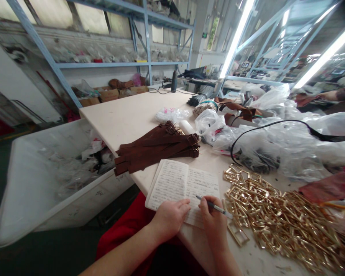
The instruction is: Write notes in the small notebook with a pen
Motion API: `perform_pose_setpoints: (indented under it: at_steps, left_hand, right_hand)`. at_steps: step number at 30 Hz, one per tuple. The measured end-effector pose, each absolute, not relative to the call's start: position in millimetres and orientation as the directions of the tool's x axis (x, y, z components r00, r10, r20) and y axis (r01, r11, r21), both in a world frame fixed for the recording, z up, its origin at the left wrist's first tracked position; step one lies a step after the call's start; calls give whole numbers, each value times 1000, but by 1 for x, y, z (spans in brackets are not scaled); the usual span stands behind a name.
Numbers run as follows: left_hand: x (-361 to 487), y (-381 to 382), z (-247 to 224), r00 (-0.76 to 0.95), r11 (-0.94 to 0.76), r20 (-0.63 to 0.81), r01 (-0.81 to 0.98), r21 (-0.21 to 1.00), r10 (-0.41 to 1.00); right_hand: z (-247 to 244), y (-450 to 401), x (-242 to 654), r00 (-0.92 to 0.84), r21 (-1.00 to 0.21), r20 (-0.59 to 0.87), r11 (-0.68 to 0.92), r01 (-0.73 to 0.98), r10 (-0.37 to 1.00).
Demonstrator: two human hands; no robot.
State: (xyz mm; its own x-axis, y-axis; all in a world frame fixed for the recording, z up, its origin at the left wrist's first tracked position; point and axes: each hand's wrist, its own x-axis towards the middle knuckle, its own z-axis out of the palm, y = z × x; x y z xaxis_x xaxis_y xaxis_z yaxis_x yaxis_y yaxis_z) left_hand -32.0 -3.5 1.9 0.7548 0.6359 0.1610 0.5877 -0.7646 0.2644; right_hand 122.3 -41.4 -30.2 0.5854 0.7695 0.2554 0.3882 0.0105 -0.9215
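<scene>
Currently, right hand [214, 221] clamped on pen [219, 209], tip at right page of open notebook [171, 180]. Left hand [169, 217] rests on its near edge, fingers together, underside hidden; brown straps [158, 147] beyond it. Gold buckles [276, 218] right of right hand.

One open notebook [186, 183], handwriting on both pages, on a pale table [126, 111]. Bearings from notebook: left hand [171, 216], fingers bent, at 7 o'clock, on its near edge; right hand [214, 218], at 5, gripping a pen [217, 207]. Dark brown straps [158, 147], piled, at 11; gold-coloured buckles [276, 214], heaped, at 4; plastic bags [284, 142] at 2; white bin [83, 211] at 9.
</scene>
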Motion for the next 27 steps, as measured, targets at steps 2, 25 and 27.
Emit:
perform_pose_setpoints:
  at_steps: [2, 25, 27]
  left_hand:
    - [-32, -4, 1, 755, -766, 166, 585, 268, 635]
    - [-32, -3, -1, 754, -766, 172, 581, 276, 634]
    - [-32, -3, -1, 752, -765, 175, 581, 276, 635]
  right_hand:
    - [-31, -41, 122, 582, -922, 257, 14, 388, 771]
    - [-29, -42, 122, 577, -918, 254, 5, 396, 776]
    - [-29, -42, 121, 583, -914, 259, 1, 405, 770]
